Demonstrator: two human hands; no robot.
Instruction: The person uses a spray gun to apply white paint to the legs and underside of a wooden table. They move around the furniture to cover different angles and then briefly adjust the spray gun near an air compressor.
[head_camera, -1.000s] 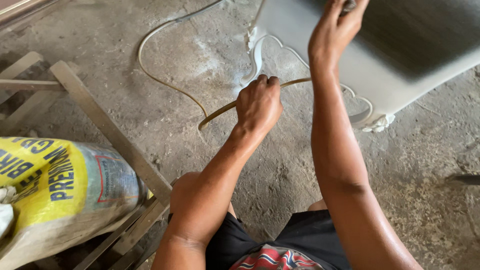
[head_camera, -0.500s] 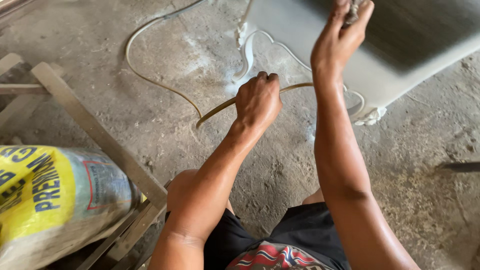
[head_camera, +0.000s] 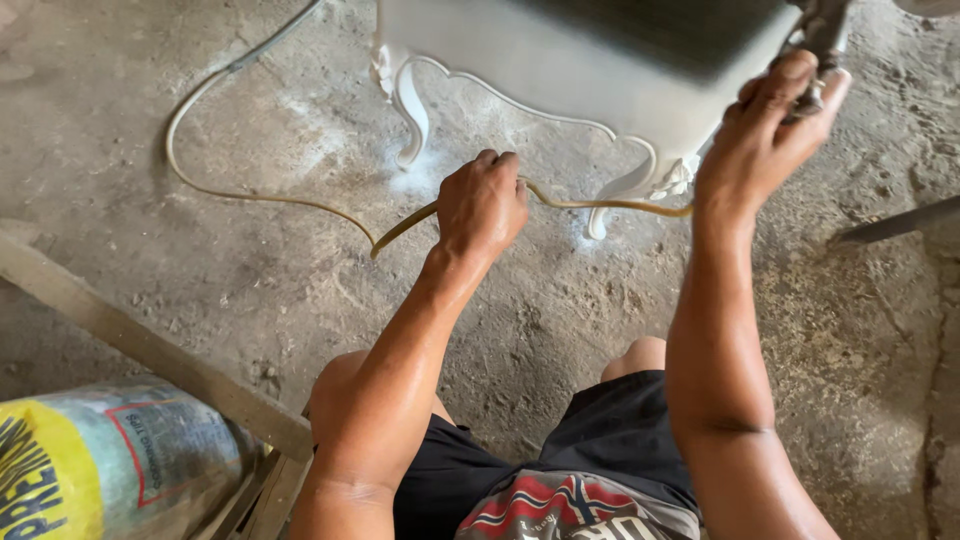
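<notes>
Sack (head_camera: 100, 465) and wooden plank (head_camera: 150, 345) lie nearest, well left of the white cabinet (head_camera: 600, 60). Left hand (head_camera: 482, 205) clenched around the hose (head_camera: 270, 198), just before the cabinet. Right hand (head_camera: 765, 135) grips what appears a metal tool (head_camera: 822, 30) at the cabinet's right corner.

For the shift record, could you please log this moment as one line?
left hand: grips hose | right hand: holds spray tool | white cabinet: on dusty floor
</notes>
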